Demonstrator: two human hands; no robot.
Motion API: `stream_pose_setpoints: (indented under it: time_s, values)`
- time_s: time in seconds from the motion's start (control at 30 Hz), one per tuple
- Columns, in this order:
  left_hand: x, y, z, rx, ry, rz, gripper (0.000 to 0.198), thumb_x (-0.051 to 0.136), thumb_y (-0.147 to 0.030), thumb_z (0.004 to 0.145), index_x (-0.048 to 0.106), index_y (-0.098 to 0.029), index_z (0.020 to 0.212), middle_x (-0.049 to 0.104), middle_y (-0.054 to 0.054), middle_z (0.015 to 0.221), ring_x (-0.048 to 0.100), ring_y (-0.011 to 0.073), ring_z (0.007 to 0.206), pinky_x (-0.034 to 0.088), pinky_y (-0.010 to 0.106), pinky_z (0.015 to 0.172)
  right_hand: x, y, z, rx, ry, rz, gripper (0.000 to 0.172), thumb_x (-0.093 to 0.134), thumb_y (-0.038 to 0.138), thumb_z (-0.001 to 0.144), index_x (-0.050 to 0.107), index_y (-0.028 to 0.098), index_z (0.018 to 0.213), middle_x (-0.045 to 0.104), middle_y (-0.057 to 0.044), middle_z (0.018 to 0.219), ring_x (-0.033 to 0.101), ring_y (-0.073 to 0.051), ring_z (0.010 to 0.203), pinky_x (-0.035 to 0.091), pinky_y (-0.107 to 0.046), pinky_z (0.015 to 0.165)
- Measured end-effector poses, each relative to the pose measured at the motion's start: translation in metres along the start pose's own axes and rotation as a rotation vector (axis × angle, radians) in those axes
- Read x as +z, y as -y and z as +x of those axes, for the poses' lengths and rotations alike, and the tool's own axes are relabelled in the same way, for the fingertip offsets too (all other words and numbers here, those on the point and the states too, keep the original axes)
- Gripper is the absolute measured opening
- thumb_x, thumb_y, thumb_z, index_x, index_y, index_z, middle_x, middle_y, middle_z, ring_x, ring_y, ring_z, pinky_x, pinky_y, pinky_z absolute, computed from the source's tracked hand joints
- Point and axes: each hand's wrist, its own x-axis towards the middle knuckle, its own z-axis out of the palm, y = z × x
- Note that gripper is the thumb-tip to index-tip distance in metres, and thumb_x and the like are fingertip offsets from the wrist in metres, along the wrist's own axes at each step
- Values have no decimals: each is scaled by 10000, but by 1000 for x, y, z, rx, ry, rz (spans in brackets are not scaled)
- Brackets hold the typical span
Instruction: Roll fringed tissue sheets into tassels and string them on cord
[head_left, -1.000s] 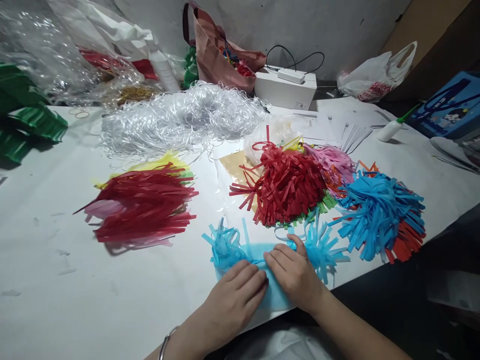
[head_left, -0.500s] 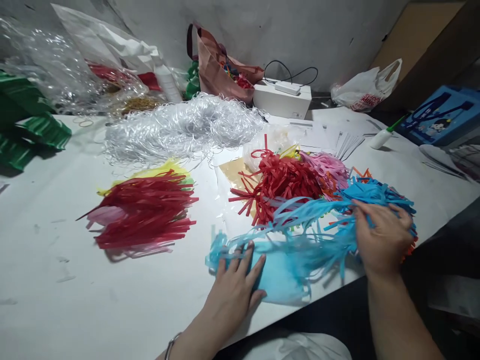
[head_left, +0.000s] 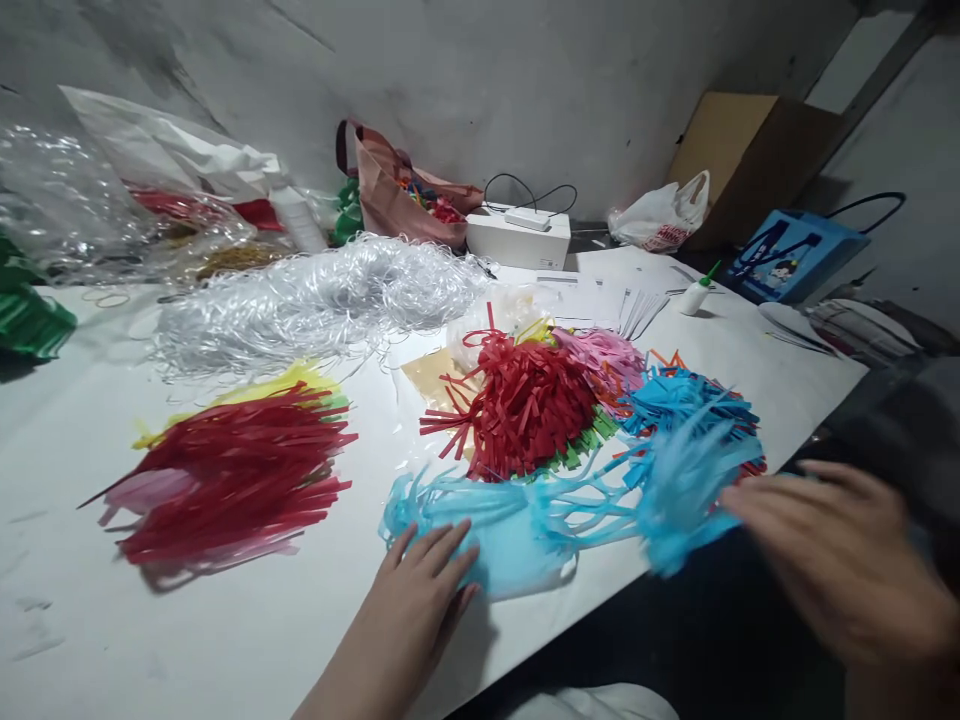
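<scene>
Pale blue tissue paper (head_left: 517, 560) with cut fringe lies near the table's front edge. My left hand (head_left: 424, 580) rests on its left part, fingers stretched out. At the right, my right hand (head_left: 832, 550) is smeared by motion; its fingertips come together at the edge of a blurred blue tissue fringe (head_left: 686, 490), seemingly pinching it. Behind that fringe is a pile of darker blue tissue tassels (head_left: 675, 395). A red tissue tassel heap (head_left: 525, 410) sits just beyond the pale blue paper, with pink tassels (head_left: 600, 355) beside it.
Red fringed tissue (head_left: 240, 470) lies at the left over yellow and pink pieces. Behind are a tangle of clear strands (head_left: 322, 300), a fabric bag (head_left: 390, 190), a white box (head_left: 517, 240), a glue bottle (head_left: 694, 297) and a blue bag (head_left: 799, 255).
My right hand has moved right and toward the table edge, the blurred blue fringe beside its fingertips. My left hand stays on the blue paper. The view has shifted right.
</scene>
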Motion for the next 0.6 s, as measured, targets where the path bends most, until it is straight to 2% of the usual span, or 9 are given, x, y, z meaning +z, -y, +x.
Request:
stream_pose_setpoints:
  time_s: [0.03,0.07,0.1,0.17,0.23,0.3,0.37,0.47,0.6]
  values:
    - [-13,-9,-4,31,-33,-94,253,533,-256,945,726,-262,1107,768,94,1147,736,274,931,581,443,847,6,18,6,-87,90,74,339,439,167,1029,770,241,1023,794,-16,975,707,-133,917,322,-358,1136]
    - [-26,-19,-8,35,-62,-207,247,539,-258,949,714,-275,1123,783,68,1086,740,233,883,596,350,789,11,37,12,-84,151,130,352,406,132,1035,752,195,1045,784,-32,1008,691,-151,986,279,-387,1165]
    - [-38,-31,-11,19,-76,-330,261,552,-256,948,692,-286,1166,780,54,1083,738,205,894,593,281,773,16,54,18,-87,147,194,367,376,124,1044,741,163,1041,779,-44,994,681,-159,999,276,-405,1164]
    - [-56,-55,-13,-71,-87,-577,307,573,-254,945,657,-308,1235,763,41,1136,727,180,952,573,215,802,26,85,28,-174,124,313,378,352,113,1048,729,120,1016,767,-53,946,679,-161,970,287,-414,1148]
    - [-63,-75,-12,-190,-63,-835,298,580,-285,945,669,-318,1227,757,35,1150,717,178,944,558,216,823,33,108,35,-240,76,385,368,360,86,1035,725,98,989,754,-52,875,682,-157,904,311,-417,1125]
    - [-60,-85,-11,-335,-12,-1125,232,605,-363,934,729,-286,1114,773,40,1060,697,181,888,542,239,811,39,123,39,-259,25,419,330,396,69,1016,724,82,985,745,-53,830,683,-162,861,331,-433,1106]
    - [-52,-88,-12,-497,50,-1432,242,691,-448,869,766,-225,923,764,37,864,654,162,775,516,235,747,44,132,40,-248,-25,449,287,431,77,1008,718,70,998,741,-56,807,684,-167,848,346,-444,1092]
    - [-39,-88,-19,-698,79,-1754,322,829,-471,734,728,-165,739,653,-3,649,520,95,597,430,197,612,49,136,39,-226,-75,522,276,423,92,1019,699,73,1017,741,-51,801,682,-153,841,363,-429,1076]
    - [-27,-89,-29,-690,-35,-1885,318,881,-420,680,714,-149,699,574,-16,691,427,68,572,320,182,512,53,142,35,-133,-54,673,201,481,104,994,672,150,1035,737,-27,839,676,-139,815,397,-425,1041]
